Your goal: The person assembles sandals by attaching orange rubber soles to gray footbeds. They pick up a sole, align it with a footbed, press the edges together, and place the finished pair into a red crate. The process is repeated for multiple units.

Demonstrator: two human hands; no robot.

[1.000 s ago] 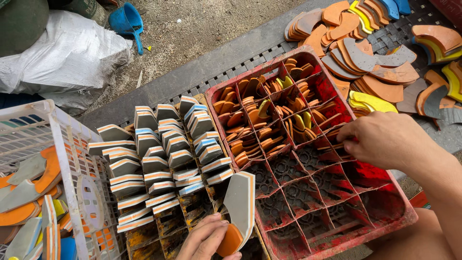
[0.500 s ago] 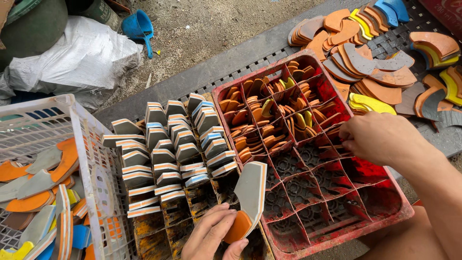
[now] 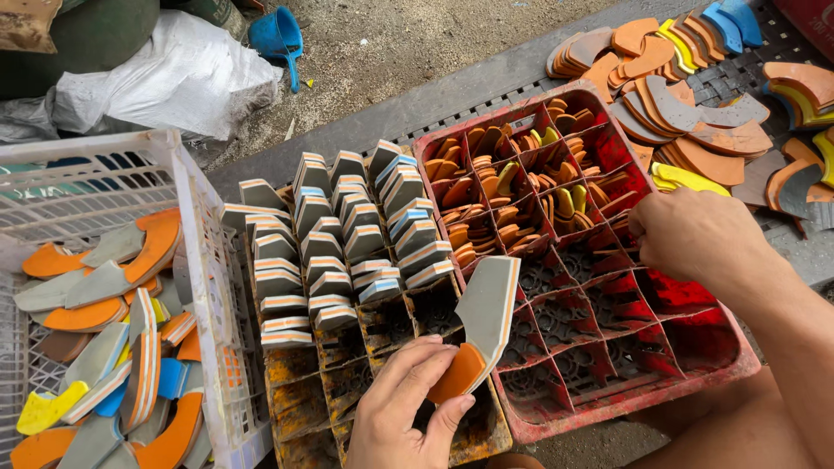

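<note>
The left hand (image 3: 408, 408) has its grip closed on a grey-and-orange foam sole piece (image 3: 482, 326), fingers and thumb pinching the orange lower end while the grey blade rises up and to the right of the grip. The piece hangs over the seam between two divided crates. Just left of and above the grip sits the yellow divided crate (image 3: 300, 404), whose far cells are packed with upright grey wedge-shaped offcuts (image 3: 334, 234); the cells under the grip are bare. To the right is the red divided crate (image 3: 608, 347), its far cells filled with small orange pieces (image 3: 495, 187). The right hand (image 3: 695, 239) rests curled at that crate's middle cells; whether its grip holds anything cannot be told. Far left, a white basket (image 3: 204, 260) holds loose curved sole scraps (image 3: 104, 295).
</note>
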